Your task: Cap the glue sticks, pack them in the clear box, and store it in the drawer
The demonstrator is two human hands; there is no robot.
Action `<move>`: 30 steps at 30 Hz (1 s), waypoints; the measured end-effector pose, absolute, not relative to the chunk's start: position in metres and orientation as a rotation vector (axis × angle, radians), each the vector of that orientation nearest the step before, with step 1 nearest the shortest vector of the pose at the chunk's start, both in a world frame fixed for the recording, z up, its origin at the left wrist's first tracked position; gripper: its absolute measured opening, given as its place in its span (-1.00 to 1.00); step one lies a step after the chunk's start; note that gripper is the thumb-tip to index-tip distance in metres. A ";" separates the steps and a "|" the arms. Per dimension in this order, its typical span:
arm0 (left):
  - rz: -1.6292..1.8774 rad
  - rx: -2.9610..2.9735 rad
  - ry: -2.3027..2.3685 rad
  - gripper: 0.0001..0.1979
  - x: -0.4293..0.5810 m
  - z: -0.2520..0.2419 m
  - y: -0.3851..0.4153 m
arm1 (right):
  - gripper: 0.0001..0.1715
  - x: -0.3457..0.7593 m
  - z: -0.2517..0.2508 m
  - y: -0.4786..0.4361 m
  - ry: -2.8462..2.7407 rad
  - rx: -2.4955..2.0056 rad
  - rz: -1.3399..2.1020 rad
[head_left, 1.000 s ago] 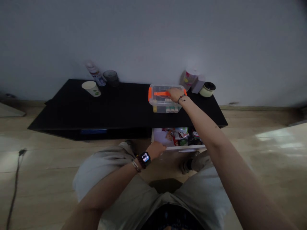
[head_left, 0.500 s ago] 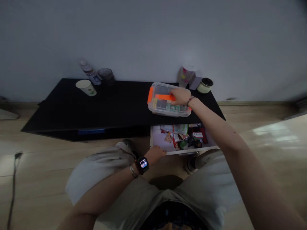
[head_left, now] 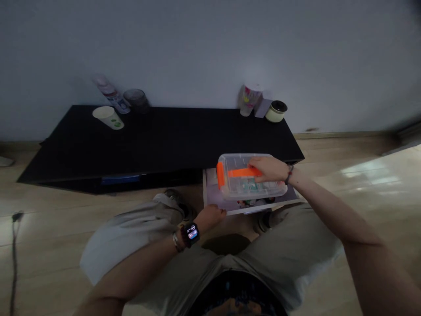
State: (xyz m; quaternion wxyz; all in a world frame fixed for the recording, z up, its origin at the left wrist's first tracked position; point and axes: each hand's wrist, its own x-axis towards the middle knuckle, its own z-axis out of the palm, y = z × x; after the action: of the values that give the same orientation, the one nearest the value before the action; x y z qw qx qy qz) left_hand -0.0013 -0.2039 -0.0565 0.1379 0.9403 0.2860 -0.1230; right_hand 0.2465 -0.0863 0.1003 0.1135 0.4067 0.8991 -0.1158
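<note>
My right hand [head_left: 269, 169] is closed on the orange handle of a clear plastic storage box [head_left: 235, 186] with orange latches. Small green and pale items show through the box's walls. It is over the pulled-out white drawer [head_left: 212, 197], hiding most of the drawer's contents; a few small items peek out below its near edge. Fingers curled, my left hand [head_left: 212, 217] grips the drawer's front edge near its left corner. A smartwatch [head_left: 191, 232] is on the left wrist.
On the black cabinet top [head_left: 174, 136] stand a paper cup [head_left: 110, 118], a spray can [head_left: 113, 96] and a dark glass [head_left: 136, 101] at left. A patterned cup [head_left: 249, 102], a small box [head_left: 263, 106] and a cream jar [head_left: 275, 113] stand back right. A cable [head_left: 15, 259] lies on the floor.
My right hand has carried the storage box off the cabinet top, toward me and to the right, over the drawer. My left hand has stayed on the drawer edge.
</note>
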 end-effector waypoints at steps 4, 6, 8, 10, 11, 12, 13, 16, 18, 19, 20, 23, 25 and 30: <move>-0.297 2.742 0.804 -0.78 -0.001 -0.062 -0.208 | -0.57 0.255 0.069 -0.098 2.485 1.212 -0.380; -0.273 2.756 0.785 -0.80 0.000 -0.064 -0.210 | -0.52 0.256 0.049 -0.100 2.449 1.201 -0.395; -0.259 2.773 0.765 -0.80 0.000 -0.065 -0.211 | -0.48 0.255 0.025 -0.100 2.423 1.166 -0.395; -0.237 2.784 0.750 -0.81 0.000 -0.067 -0.213 | -0.44 0.252 -0.001 -0.099 2.394 1.129 -0.391; -0.226 2.783 0.750 -0.81 0.000 -0.068 -0.214 | -0.43 0.250 -0.014 -0.099 2.383 1.111 -0.385; -0.219 2.779 0.756 -0.81 0.000 -0.070 -0.214 | -0.43 0.247 -0.026 -0.100 2.373 1.092 -0.376; -0.220 2.776 0.762 -0.80 -0.001 -0.071 -0.215 | -0.45 0.243 -0.037 -0.100 2.366 1.072 -0.365; -0.229 2.781 0.773 -0.81 -0.002 -0.073 -0.216 | -0.47 0.230 -0.063 -0.103 2.358 1.029 -0.354; -0.223 2.792 0.772 -0.83 -0.002 -0.073 -0.217 | -0.45 0.221 -0.074 -0.105 2.362 1.016 -0.367; -0.220 2.795 0.770 -0.84 -0.002 -0.072 -0.217 | -0.43 0.216 -0.079 -0.106 2.367 1.008 -0.375; -0.216 2.798 0.766 -0.85 -0.002 -0.072 -0.217 | -0.42 0.212 -0.082 -0.107 2.373 1.000 -0.382; -0.225 2.795 0.740 -0.84 -0.001 -0.070 -0.217 | -0.41 0.201 -0.091 -0.108 2.397 0.980 -0.398; -0.228 2.790 0.740 -0.82 -0.001 -0.069 -0.216 | -0.42 0.195 -0.095 -0.108 2.412 0.985 -0.400; -0.185 2.772 0.782 -0.81 0.000 -0.067 -0.211 | -0.52 0.186 -0.099 -0.106 2.483 1.034 -0.399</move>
State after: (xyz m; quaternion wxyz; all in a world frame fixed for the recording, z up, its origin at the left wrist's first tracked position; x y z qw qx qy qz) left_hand -0.0003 -0.2107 -0.0671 0.1275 0.9526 0.2689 -0.0635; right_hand 0.1864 -0.1060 -0.0993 0.2096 0.3718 0.8929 -0.1434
